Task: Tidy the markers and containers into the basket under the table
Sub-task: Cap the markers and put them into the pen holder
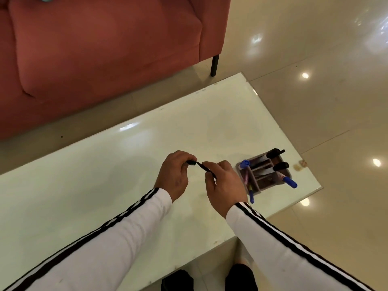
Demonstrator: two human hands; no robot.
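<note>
A glossy white table stands on pale tiles before a red sofa. Over it, the left hand pinches a dark cap at the tip of a black marker. The right hand curls round its barrel. Just right, on the table, a compartmented organizer holds black-capped markers and blue-capped markers, tilted outward.

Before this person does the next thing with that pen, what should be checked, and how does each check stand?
1. Left hand grips the small dark cap: ok.
2. Right hand holds the thin dark marker: ok.
3. Cap fully seated on the marker: cannot tell.
4. Pinkish divided plastic holder stands upright on the glossy white table: ok.
5. Basket under the table in view: not ok, hidden.
</note>
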